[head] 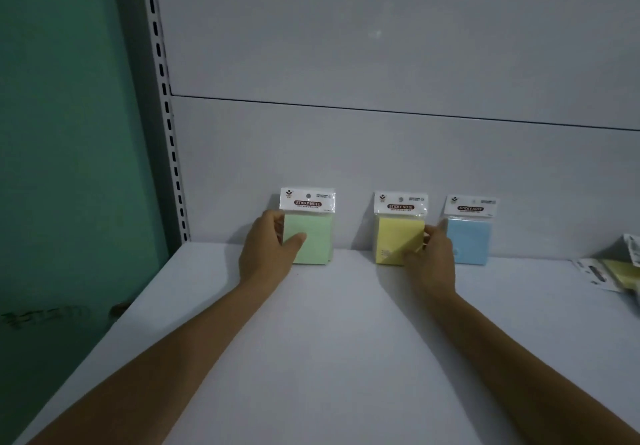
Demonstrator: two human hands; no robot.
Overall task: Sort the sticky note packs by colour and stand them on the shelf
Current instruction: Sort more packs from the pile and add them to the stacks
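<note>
You're on the standing step: left hand (pixel 266 248) fingers (pixel 277 224) curl round the square pale-green wrapped sticky note pack (pixel 313 242), right hand (pixel 431 261) pinches the square yellow pack (pixel 394 236), both upright on the white shelf (pixel 329 340); next, release gently and fetch the loose packs (pixel 616 271) right of your fingers.
</note>
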